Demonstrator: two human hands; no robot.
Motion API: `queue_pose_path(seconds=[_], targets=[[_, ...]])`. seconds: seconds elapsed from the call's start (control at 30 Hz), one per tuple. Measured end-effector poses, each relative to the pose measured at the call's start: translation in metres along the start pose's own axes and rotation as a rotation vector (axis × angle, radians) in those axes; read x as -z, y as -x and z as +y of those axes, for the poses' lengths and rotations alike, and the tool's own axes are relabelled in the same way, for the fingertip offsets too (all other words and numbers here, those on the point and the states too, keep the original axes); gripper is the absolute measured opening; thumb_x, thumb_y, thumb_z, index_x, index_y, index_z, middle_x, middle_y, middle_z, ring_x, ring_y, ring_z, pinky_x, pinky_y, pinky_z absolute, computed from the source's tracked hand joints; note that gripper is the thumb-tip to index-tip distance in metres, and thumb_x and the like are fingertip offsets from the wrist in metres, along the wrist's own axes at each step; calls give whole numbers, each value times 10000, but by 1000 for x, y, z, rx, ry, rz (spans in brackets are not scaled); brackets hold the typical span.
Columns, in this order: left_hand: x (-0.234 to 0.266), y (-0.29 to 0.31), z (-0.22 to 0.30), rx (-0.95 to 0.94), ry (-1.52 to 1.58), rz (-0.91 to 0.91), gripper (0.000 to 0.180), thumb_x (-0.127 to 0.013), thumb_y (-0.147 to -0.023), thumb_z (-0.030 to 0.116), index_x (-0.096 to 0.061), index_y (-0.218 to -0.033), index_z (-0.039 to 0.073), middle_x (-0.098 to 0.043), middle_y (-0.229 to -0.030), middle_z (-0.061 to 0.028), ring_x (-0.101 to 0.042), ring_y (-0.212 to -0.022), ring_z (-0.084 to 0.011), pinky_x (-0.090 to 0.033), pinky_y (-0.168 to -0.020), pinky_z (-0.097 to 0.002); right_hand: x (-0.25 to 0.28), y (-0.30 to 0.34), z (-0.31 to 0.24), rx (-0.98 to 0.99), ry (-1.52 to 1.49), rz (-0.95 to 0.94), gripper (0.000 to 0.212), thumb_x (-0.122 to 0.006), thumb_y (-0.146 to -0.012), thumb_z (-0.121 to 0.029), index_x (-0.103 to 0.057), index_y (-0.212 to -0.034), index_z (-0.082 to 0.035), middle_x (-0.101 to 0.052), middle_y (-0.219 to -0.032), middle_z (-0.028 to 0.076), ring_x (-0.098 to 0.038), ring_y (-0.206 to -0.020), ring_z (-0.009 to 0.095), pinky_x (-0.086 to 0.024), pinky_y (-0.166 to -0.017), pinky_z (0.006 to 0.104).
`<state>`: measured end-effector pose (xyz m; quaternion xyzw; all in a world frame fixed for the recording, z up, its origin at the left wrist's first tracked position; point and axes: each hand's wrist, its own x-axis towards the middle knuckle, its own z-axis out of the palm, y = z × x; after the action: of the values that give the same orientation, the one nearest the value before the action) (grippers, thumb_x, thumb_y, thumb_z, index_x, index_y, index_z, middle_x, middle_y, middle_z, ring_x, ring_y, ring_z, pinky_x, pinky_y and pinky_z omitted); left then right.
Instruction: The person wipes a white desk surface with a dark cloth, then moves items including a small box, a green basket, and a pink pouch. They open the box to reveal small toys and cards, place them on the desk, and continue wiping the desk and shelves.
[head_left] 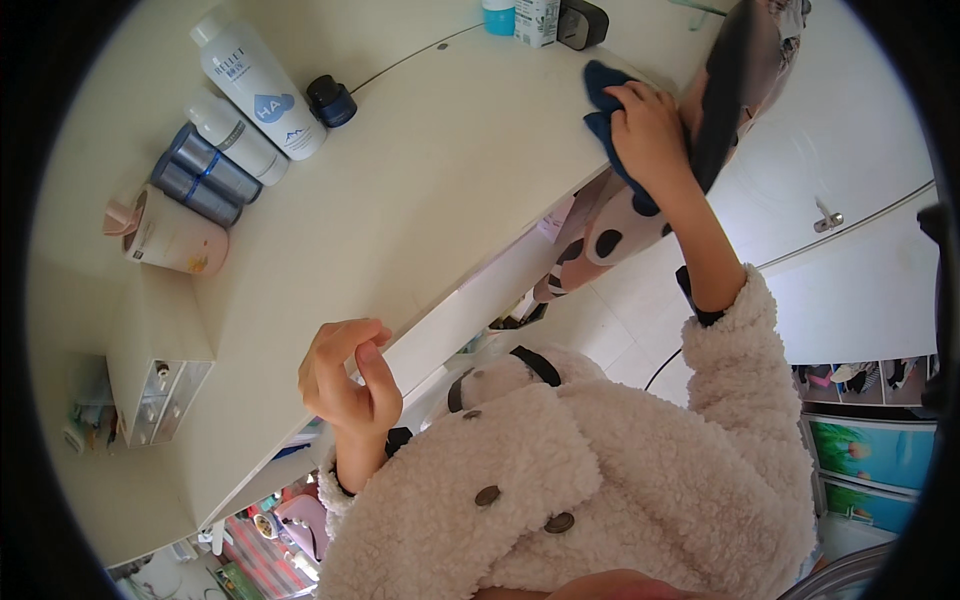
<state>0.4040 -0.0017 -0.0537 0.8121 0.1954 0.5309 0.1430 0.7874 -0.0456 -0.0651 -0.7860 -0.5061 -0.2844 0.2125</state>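
Dark blue cloth (603,85) on the front edge of the cream desk (420,150), near its right end, bunched in my right hand (648,138), which partly hides it; my left hand (347,375), half-curled, beside that edge; white cabinet (850,155), cut off.

Along the back edge of the table (330,230): two white bottles (265,100), two dark cylinders (220,168), one pale pink tub (183,235), one dark jar (333,102); toward its right end, one teal jar (499,17), one white carton (537,22), one black device (582,25). At the left end, one drawer unit (135,320). By the front edge: one left hand (345,378), one right hand (650,135), one blue cloth (601,85).
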Motion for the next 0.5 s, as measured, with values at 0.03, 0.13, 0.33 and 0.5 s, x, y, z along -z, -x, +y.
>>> queue_pose_path(seconds=[0.03,0.13,0.33,0.5], targets=[[-1,0,-2,3,6,-1,96,-485,-956,71,-553,-942,5,-631,-700,-84,-580,-587,-148,-444,-559,-242,-6,-2,12,-7,27,2,318,-507,-857,-160,-657,-1126,-79,-632,-1142,123,-538,-1052,367,-438,-935,457],[-1,-1,-6,-6,35,-3,69,-504,-880,-18,-564,-911,-15,-627,-679,-93,-588,-559,-183,-452,-519,-258,-21,-10,38,-30,54,-43,366,-466,-878,-207,-646,-1172,-84,-621,-1207,130,-532,-1089,382,-424,-984,443],[1,0,-8,-8,54,-12,83,-520,-838,-61,-567,-894,-23,-625,-670,-96,-587,-545,-196,-454,-500,-265,-43,-40,57,-23,-32,-186,419,-419,-895,-265,-600,-1268,-204,-560,-1343,41,-483,-1183,365,-400,-1018,476],[4,0,-8,9,83,-30,102,-523,-815,-73,-574,-879,-14,-625,-667,-86,-586,-544,-197,-456,-501,-266,-32,-34,26,-153,141,-225,425,-431,-894,-283,-583,-1283,-203,-544,-1359,28,-463,-1204,346,-390,-974,567]])
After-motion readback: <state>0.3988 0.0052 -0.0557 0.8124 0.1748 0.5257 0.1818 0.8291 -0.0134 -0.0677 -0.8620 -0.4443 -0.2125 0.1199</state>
